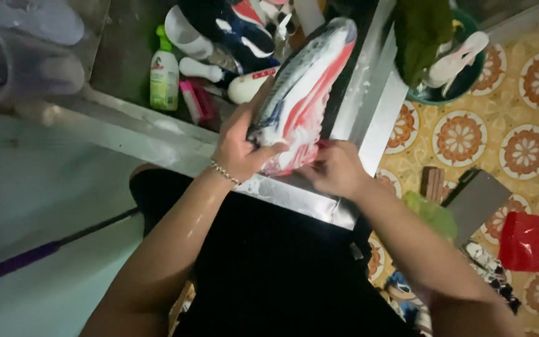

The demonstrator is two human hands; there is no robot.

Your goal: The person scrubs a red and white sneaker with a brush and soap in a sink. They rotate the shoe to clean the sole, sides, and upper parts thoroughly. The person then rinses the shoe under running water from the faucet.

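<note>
Your left hand (239, 150) grips the heel end of a soapy white, grey and red sneaker (307, 87), thumb across its side, a bead bracelet (224, 173) on that wrist. Your right hand (335, 168) touches the same shoe's lower edge, fingers curled under it. You hold the sneaker tilted above the metal sink rim (294, 196), toe pointing away from you. Beyond the sneaker, inside the sink, lie more shoes (232, 25), a green bottle (164, 72) and a white brush (201, 68). Right of the sneaker, a green basin (450, 93) sits on the patterned floor (525, 150), with a red bag (531, 242) nearer you.
</note>
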